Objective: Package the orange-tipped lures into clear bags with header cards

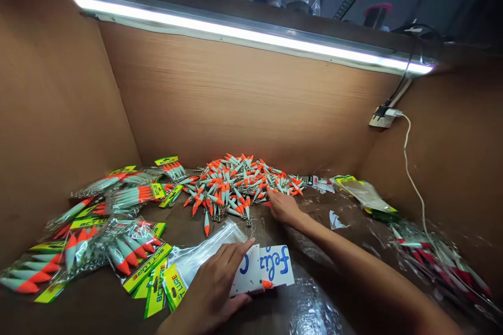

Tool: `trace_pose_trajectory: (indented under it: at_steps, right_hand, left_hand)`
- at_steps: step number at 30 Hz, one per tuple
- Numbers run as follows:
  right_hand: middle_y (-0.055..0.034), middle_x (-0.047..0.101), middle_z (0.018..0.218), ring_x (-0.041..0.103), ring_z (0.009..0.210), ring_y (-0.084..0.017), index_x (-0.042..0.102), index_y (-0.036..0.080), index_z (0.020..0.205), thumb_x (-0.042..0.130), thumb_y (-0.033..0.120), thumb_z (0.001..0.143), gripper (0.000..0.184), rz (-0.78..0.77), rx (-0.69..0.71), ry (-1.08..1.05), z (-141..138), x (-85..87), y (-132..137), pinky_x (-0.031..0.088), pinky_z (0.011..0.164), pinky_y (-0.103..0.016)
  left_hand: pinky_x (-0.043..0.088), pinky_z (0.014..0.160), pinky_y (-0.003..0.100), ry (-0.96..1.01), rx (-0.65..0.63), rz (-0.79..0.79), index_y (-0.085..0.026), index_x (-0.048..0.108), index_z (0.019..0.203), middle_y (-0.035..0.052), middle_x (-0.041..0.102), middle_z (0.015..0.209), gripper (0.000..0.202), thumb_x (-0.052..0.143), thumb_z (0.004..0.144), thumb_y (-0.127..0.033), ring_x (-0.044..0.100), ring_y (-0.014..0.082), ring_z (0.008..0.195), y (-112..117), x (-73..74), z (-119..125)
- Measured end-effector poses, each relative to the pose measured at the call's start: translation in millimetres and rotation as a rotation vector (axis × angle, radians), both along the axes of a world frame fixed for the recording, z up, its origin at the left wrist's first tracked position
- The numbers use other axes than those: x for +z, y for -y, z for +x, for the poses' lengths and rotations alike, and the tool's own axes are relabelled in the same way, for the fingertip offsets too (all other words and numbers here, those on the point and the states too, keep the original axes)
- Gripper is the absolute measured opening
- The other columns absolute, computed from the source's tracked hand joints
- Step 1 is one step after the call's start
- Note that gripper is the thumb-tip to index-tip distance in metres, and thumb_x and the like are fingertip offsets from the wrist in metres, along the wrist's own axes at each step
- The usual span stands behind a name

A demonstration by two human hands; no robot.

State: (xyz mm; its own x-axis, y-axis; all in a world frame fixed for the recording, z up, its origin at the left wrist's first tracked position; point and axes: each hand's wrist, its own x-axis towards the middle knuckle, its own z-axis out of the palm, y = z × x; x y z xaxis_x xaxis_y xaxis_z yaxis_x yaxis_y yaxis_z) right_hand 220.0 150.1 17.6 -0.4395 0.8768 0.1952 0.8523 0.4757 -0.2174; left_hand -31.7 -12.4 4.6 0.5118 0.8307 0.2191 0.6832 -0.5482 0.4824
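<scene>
A heap of orange-and-pale fishing lures lies against the back wall. My right hand reaches to the heap's right front edge, its fingers curled down among the lures; what its fingertips pinch, if anything, is hidden. Nearer to me, my left hand lies with fingers stretched out over clear plastic bags and beside a white card with blue handwriting. The bags have yellow-green "BCT LURE" headers. A small orange tip shows at the card's lower edge.
Filled lure packets are piled at the left. On the right are flat packets, red-and-white bagged lures and a hanging white cable. Brown walls enclose three sides, with a tube light above.
</scene>
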Motion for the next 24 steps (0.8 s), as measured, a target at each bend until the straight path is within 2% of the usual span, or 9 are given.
trace_pose_trajectory:
  at_steps: [3, 4, 7, 9, 12, 15, 18, 20, 24]
  right_hand:
    - [-0.0057, 0.069, 0.102, 0.063, 0.081, -0.016, 0.052, 0.021, 0.132, 0.053, 0.020, 0.094, 0.038, -0.061, 0.066, -0.147, 22, 20.1, 21, 0.048, 0.071, -0.025]
    - [-0.0039, 0.068, 0.096, 0.062, 0.075, -0.015, 0.053, 0.021, 0.130, 0.053, 0.022, 0.093, 0.037, -0.141, 0.110, -0.293, 31, 25.8, 29, 0.048, 0.067, -0.025]
    - [-0.0025, 0.068, 0.089, 0.062, 0.073, -0.015, 0.064, 0.018, 0.109, 0.065, 0.033, 0.088, 0.026, -0.377, 0.167, -0.681, 49, 30.9, 57, 0.049, 0.065, -0.025]
    - [-0.0034, 0.070, 0.089, 0.064, 0.077, -0.017, 0.066, 0.018, 0.096, 0.073, 0.036, 0.083, 0.023, -0.473, 0.149, -0.769, 53, 22.3, 75, 0.050, 0.068, -0.027]
    - [-0.0036, 0.072, 0.086, 0.065, 0.077, -0.018, 0.069, 0.019, 0.091, 0.071, 0.037, 0.085, 0.018, -0.448, 0.142, -0.682, 45, -1.5, 99, 0.049, 0.068, -0.028]
    - [-0.0038, 0.073, 0.084, 0.061, 0.079, -0.019, 0.073, 0.022, 0.091, 0.069, 0.034, 0.089, 0.013, -0.196, 0.213, -0.428, 25, -23.6, 113, 0.046, 0.072, -0.031]
    - [-0.0044, 0.072, 0.083, 0.056, 0.081, -0.020, 0.074, 0.024, 0.092, 0.065, 0.032, 0.093, 0.012, 0.009, 0.297, -0.219, 4, -37.4, 118, 0.041, 0.077, -0.034]
    - [-0.0028, 0.071, 0.081, 0.054, 0.079, -0.018, 0.074, 0.025, 0.090, 0.063, 0.032, 0.094, 0.013, 0.030, 0.339, -0.172, -5, -42.4, 118, 0.039, 0.078, -0.034]
    - [0.0004, 0.069, 0.081, 0.054, 0.080, -0.016, 0.074, 0.027, 0.088, 0.063, 0.037, 0.094, 0.016, -0.055, 0.428, -0.218, -9, -40.3, 113, 0.039, 0.082, -0.032]
  left_hand:
    - [0.044, 0.105, 0.044, -0.001, 0.023, -0.017, -0.037, 0.025, 0.152, 0.0053, 0.051, 0.142, 0.097, 0.075, 0.072, -0.016, 0.050, 0.0292, 0.127, 0, -0.9, -2]
    - [0.045, 0.104, 0.044, -0.004, 0.028, -0.026, -0.037, 0.024, 0.153, 0.0060, 0.051, 0.142, 0.096, 0.075, 0.073, -0.018, 0.050, 0.0295, 0.127, 0, -1.6, -2]
    - [0.045, 0.103, 0.044, -0.009, 0.038, -0.050, -0.036, 0.023, 0.153, 0.0070, 0.051, 0.143, 0.095, 0.074, 0.075, -0.023, 0.050, 0.0301, 0.126, -1, -3.8, -4]
    - [0.045, 0.102, 0.043, -0.002, 0.037, -0.052, -0.036, 0.022, 0.153, 0.0066, 0.051, 0.143, 0.096, 0.075, 0.074, -0.022, 0.050, 0.0297, 0.126, -1, -4.5, -3]
    - [0.045, 0.102, 0.044, 0.015, 0.034, -0.037, -0.035, 0.024, 0.153, 0.0068, 0.052, 0.141, 0.094, 0.075, 0.074, -0.023, 0.051, 0.0295, 0.125, -1, -4.7, -1]
    - [0.047, 0.100, 0.043, 0.033, 0.016, -0.025, -0.035, 0.025, 0.153, 0.0067, 0.055, 0.136, 0.094, 0.075, 0.075, -0.023, 0.053, 0.0294, 0.121, -1, -5.2, 3]
    - [0.048, 0.098, 0.041, 0.046, 0.003, -0.040, -0.037, 0.023, 0.153, 0.0051, 0.057, 0.131, 0.098, 0.075, 0.072, -0.019, 0.055, 0.0282, 0.117, -1, -7.7, 5]
    - [0.048, 0.099, 0.041, 0.053, 0.010, -0.036, -0.038, 0.023, 0.153, 0.0049, 0.058, 0.130, 0.100, 0.075, 0.071, -0.016, 0.056, 0.0280, 0.117, -3, -9.8, 4]
    - [0.047, 0.100, 0.043, 0.065, 0.031, -0.002, -0.038, 0.024, 0.152, 0.0060, 0.056, 0.133, 0.098, 0.075, 0.071, -0.016, 0.055, 0.0293, 0.119, -6, -12.1, 1]
